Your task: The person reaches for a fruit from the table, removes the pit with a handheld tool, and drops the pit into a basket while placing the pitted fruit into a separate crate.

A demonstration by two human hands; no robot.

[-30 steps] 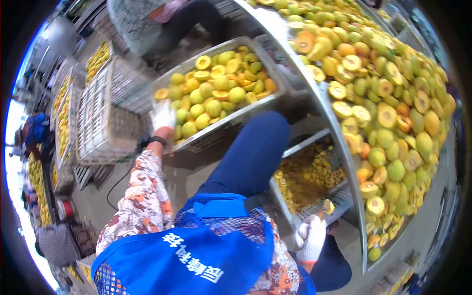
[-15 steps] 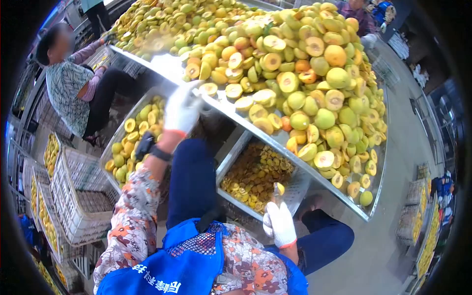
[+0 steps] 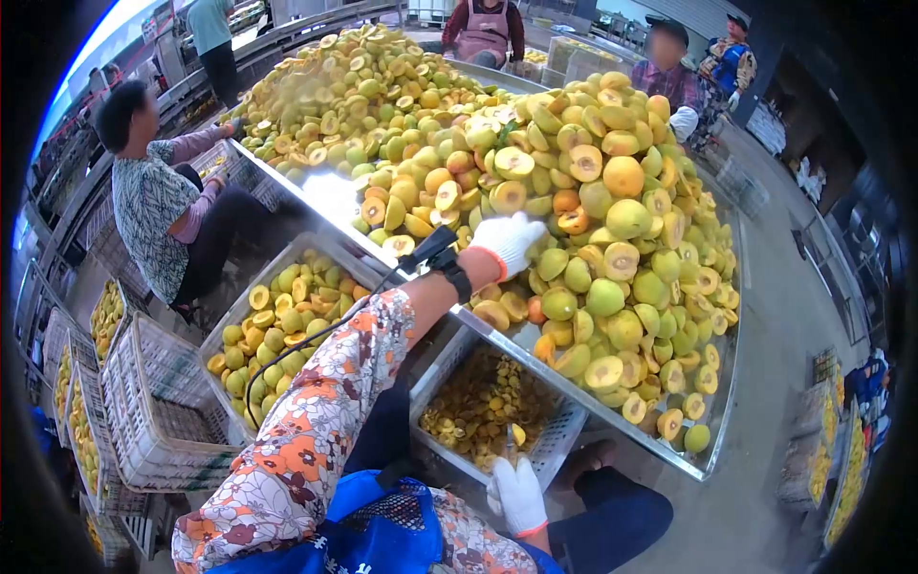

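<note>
Gloves (image 3: 524,509) cover both my hands. My right hand (image 3: 517,492), nearest me, is closed around a slim tool (image 3: 511,447) that points upward, with a yellow piece of fruit (image 3: 518,434) at its tip. Just beyond sits a crate (image 3: 570,436) of brownish scraps (image 3: 478,397). My left hand (image 3: 509,241) reaches across the metal table (image 3: 585,398) to the heap of halved fruit (image 3: 622,287); its fingertips are hidden, so I cannot tell how far they spread or whether they grip anything. Farther off, a seated person (image 3: 148,215) reaches toward the heap's left end.
</note>
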